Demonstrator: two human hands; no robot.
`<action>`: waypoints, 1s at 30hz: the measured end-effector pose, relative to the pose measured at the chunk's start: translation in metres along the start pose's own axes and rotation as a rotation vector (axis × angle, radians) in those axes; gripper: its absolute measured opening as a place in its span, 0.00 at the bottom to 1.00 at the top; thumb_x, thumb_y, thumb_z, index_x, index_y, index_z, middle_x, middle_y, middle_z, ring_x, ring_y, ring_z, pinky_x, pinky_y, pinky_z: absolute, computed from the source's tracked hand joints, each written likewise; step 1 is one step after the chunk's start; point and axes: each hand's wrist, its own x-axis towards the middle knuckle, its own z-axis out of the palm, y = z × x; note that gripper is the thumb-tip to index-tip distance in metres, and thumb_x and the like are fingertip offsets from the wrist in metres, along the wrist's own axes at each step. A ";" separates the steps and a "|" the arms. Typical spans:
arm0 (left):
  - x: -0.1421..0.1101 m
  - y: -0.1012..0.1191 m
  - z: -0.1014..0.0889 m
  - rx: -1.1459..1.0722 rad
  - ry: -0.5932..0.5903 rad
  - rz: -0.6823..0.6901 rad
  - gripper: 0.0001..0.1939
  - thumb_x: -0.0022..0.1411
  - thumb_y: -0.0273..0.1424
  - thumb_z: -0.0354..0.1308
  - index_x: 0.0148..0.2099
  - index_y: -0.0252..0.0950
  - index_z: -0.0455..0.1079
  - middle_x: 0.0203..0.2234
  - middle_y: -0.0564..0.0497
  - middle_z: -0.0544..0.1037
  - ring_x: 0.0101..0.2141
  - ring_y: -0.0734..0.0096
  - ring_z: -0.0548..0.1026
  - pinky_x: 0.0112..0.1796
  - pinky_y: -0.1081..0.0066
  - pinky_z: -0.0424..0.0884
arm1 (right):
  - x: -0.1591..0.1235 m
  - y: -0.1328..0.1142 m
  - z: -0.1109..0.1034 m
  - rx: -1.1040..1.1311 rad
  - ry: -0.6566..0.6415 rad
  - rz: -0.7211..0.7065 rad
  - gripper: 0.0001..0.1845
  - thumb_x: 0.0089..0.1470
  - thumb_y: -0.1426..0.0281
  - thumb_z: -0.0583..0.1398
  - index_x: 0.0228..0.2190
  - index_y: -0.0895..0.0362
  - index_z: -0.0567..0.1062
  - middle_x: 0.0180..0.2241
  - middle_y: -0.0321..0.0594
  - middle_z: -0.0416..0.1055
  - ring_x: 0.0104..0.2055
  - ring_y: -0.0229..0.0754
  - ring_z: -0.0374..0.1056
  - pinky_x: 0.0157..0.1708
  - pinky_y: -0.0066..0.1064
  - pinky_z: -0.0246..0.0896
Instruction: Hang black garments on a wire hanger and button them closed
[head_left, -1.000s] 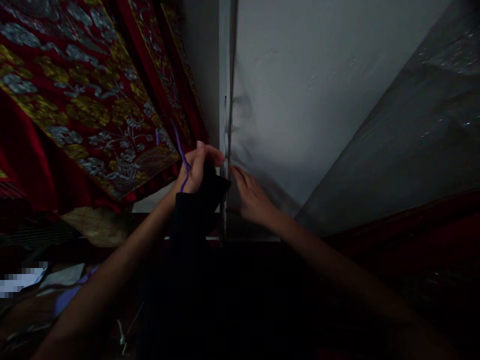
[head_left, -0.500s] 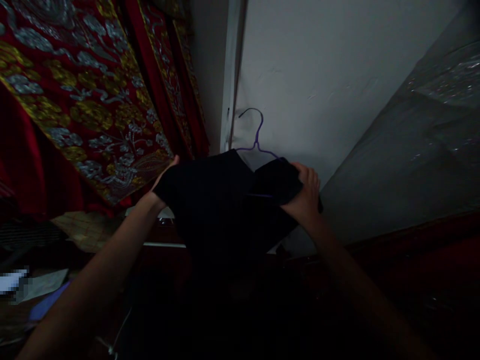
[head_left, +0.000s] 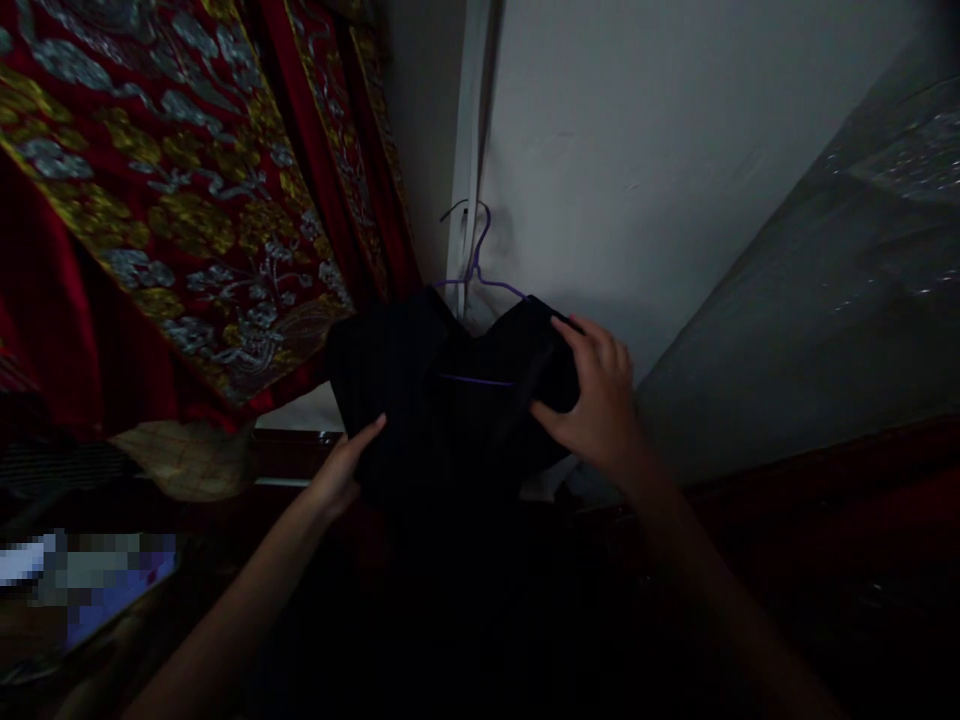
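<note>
A black garment (head_left: 397, 390) with an open neckline hangs on a thin purple hanger (head_left: 476, 270). The hanger's shoulders are inside the garment, and its lower bar shows through the neck opening. My left hand (head_left: 345, 475) grips the garment's left side, thumb on the front and fingers behind the cloth. At the right shoulder, my right hand (head_left: 596, 395) is curled around the cloth, fingers at the top edge and thumb lower down. The hanger's hook overlaps a white door edge in view; whether it touches anything cannot be made out. The garment's lower part is lost in darkness.
Red cloth with gold and silver embroidery (head_left: 187, 220) hangs on the left. A white panel (head_left: 622, 150) stands behind the hanger. Clear plastic sheeting (head_left: 840, 270) covers the right side. A checked cloth bundle (head_left: 187, 460) lies lower left.
The garment and hanger have shifted left and turned squarer to me. My left hand has moved down and inward along the side; the right shoulder cloth now lies spread over the hanger.
</note>
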 end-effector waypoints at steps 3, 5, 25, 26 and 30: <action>-0.014 -0.015 -0.004 -0.051 0.020 -0.034 0.17 0.62 0.30 0.67 0.53 0.35 0.76 0.47 0.43 0.84 0.45 0.60 0.83 0.51 0.66 0.78 | -0.053 -0.014 0.028 0.318 0.101 0.245 0.24 0.54 0.60 0.63 0.51 0.54 0.72 0.54 0.50 0.71 0.59 0.57 0.65 0.58 0.53 0.59; -0.022 -0.020 -0.005 -0.057 0.027 -0.072 0.17 0.61 0.29 0.67 0.53 0.33 0.76 0.44 0.42 0.84 0.43 0.59 0.84 0.49 0.65 0.80 | -0.090 -0.028 0.061 0.579 -0.030 0.593 0.19 0.58 0.52 0.60 0.38 0.55 0.75 0.38 0.46 0.76 0.43 0.49 0.73 0.47 0.43 0.67; -0.032 -0.095 -0.026 0.348 0.634 0.782 0.31 0.55 0.33 0.68 0.61 0.39 0.67 0.57 0.43 0.72 0.56 0.54 0.72 0.57 0.54 0.69 | -0.187 -0.074 0.151 0.943 -0.464 1.008 0.25 0.55 0.53 0.54 0.14 0.53 0.62 0.14 0.31 0.56 0.19 0.35 0.54 0.24 0.30 0.48; -0.031 -0.114 -0.027 0.432 0.675 0.860 0.33 0.54 0.32 0.67 0.62 0.40 0.65 0.59 0.42 0.68 0.58 0.53 0.69 0.58 0.53 0.67 | -0.187 -0.075 0.148 0.962 -0.457 0.986 0.25 0.55 0.51 0.54 0.14 0.53 0.63 0.14 0.31 0.57 0.19 0.35 0.55 0.24 0.30 0.49; -0.033 -0.167 -0.013 0.611 0.217 0.824 0.23 0.54 0.27 0.58 0.54 0.38 0.72 0.50 0.44 0.76 0.53 0.55 0.74 0.55 0.56 0.70 | -0.180 -0.078 0.135 1.054 -0.441 0.893 0.28 0.56 0.47 0.56 0.16 0.55 0.67 0.15 0.33 0.61 0.20 0.35 0.57 0.25 0.30 0.51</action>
